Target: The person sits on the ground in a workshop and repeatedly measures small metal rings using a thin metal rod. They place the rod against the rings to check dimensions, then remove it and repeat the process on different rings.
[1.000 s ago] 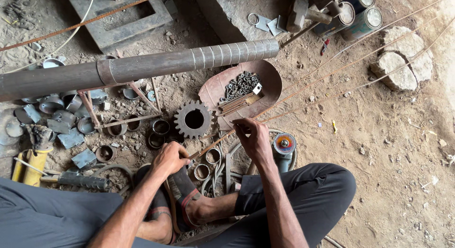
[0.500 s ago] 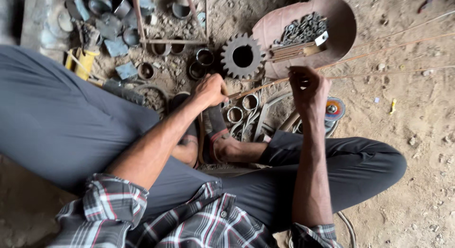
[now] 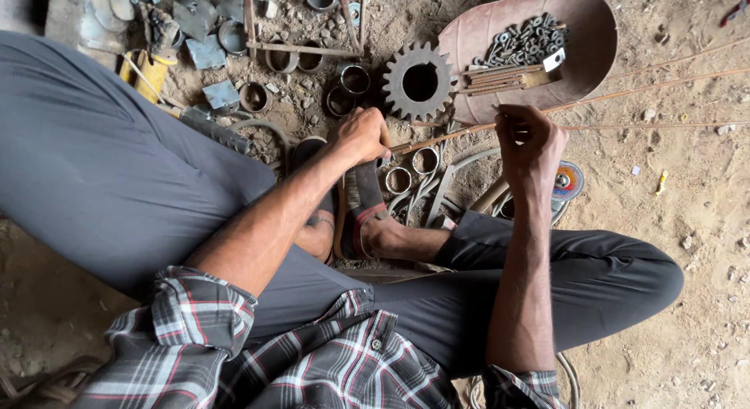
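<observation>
I sit cross-legged on a dirt floor. My left hand (image 3: 363, 135) is closed around the near end of a thin rusty metal rod (image 3: 601, 98), just above my sandalled foot (image 3: 361, 198). My right hand (image 3: 530, 139) pinches the same rod further along; from there it runs off to the upper right. A large toothed gear (image 3: 419, 82) lies just beyond my left hand. Small metal rings (image 3: 426, 160) lie on the ground between my hands.
A rusty curved pan (image 3: 582, 42) holding chain links and short rods sits behind the gear. Metal rings, caps and scrap plates (image 3: 223, 94) are scattered at upper left. A yellow tool (image 3: 148, 71) lies by my left knee. A round abrasive disc (image 3: 568, 180) lies beside my right wrist.
My view has tilted down and closer, bringing my shirt and legs into frame; the big pipe has left view. Both hands stay on the rod.
</observation>
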